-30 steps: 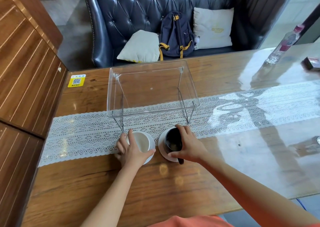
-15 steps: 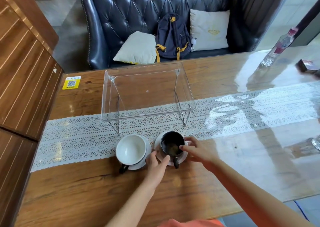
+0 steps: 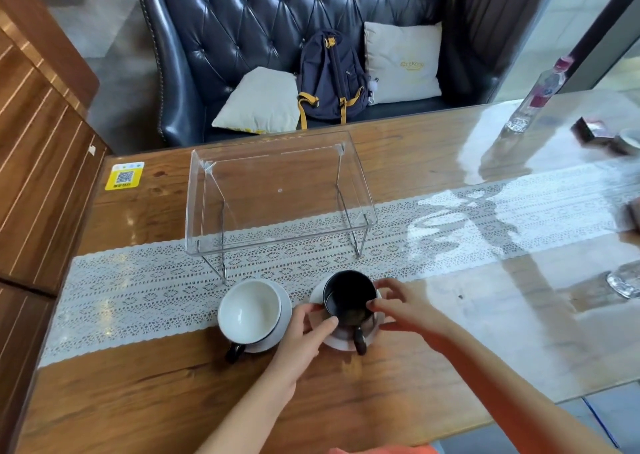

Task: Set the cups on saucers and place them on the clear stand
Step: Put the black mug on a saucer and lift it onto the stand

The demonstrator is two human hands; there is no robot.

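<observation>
A black cup (image 3: 349, 297) stands on a white saucer (image 3: 341, 342) near the table's front, its handle pointing toward me. My left hand (image 3: 306, 332) grips the saucer's left edge and my right hand (image 3: 407, 309) grips its right edge, fingertips against the cup. Left of them, a cup with a white inside and a black handle (image 3: 249, 311) sits on a second white saucer (image 3: 282, 315), untouched. The clear stand (image 3: 277, 190) stands just behind both cups with nothing on top.
A white lace runner (image 3: 138, 290) crosses the wooden table under a glass sheet. At the far right are a bottle (image 3: 538, 96), a small dark box (image 3: 594, 131) and a glass object (image 3: 625, 282). A yellow QR sticker (image 3: 124, 175) lies at back left. A leather sofa holds a backpack (image 3: 332, 79).
My left hand left the white cup and moved right to the black cup's saucer. My right hand shifted from over the black cup to the saucer's right edge.
</observation>
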